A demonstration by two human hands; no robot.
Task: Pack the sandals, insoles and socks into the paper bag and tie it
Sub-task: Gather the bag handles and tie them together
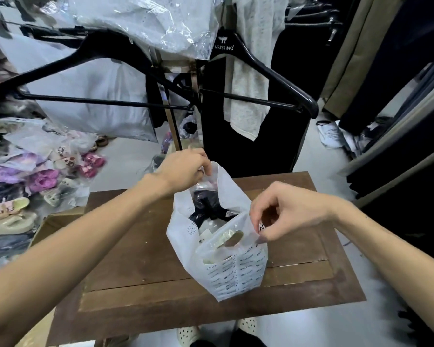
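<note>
- Pinching the far rim of the white bag (218,266) at 12 o'clock was the left hand (183,169), fingers closed together on the flap; the right hand (286,211) was clamped thumb-to-fingers on the near rim at 3 o'clock, beside the cut-out handle hole (232,237)
- Bag stood upright at centre of the wooden table (135,259), mouth pulled open; dark item in clear wrap (206,209) and pale packets sat inside. Could not tell which were sandals, insoles or socks
- Judged stage: contents loaded, mouth not yet tied
- Risk 1: dark item rose near the rim at 12 o'clock; drawing the flaps together over it might leave too little slack for a knot, or push it out
- Risk 2: bag material looked thin; pulling hard at the handle hole might tear it there
- Risk 3: bag was steadied only by the two grips; letting go of one side could tip it toward the 6 o'clock table edge
- Surroundings: black hangers (261,68) hung at 12 o'clock, above the hands, close enough to snag a raised flap
- Pile of bagged sandals (45,181) lay on the floor at 9 o'clock, well apart from the table
- Cardboard box (58,221) sat against the table at 8 o'clock; dark garments (398,146) hung at 3 o'clock, neither obstructing
</note>
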